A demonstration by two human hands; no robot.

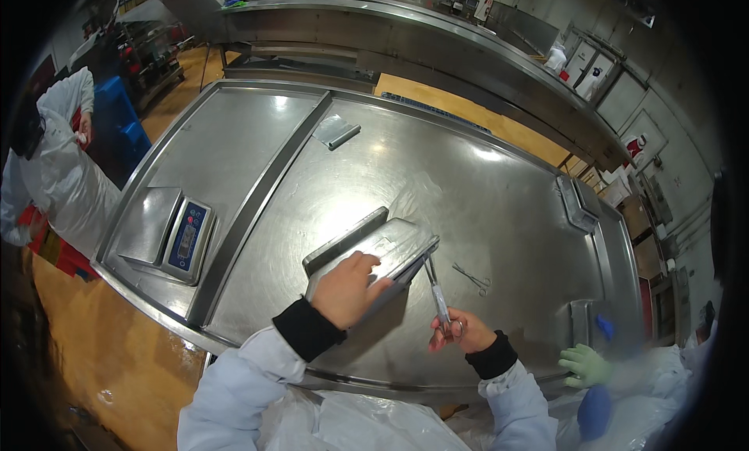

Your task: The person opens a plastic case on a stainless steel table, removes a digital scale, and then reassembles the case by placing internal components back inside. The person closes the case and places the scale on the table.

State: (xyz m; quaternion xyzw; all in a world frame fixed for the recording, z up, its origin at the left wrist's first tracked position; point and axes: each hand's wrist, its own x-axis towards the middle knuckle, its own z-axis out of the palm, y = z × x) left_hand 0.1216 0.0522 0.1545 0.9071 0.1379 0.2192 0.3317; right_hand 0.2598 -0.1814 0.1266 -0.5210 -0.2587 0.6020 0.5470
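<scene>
My left hand rests on the top of a silvery metal pan, fingers and thumb apart. Behind that pan, partly hidden by it, lies a second long metal pan. In my right hand is a long, slender metal scissor-handled tool, its shaft partly wrapped in something white. My fingers are at its loops, and its tips meet the pan's right corner. Right of it, another small scissor-handled tool lies on the steel table, touched by neither hand.
A digital scale stands left of a raised metal divider. A foil-like sheet lies at the table's far side. Metal pans sit at the right. A co-worker's green-gloved hand is at lower right; another person stands left.
</scene>
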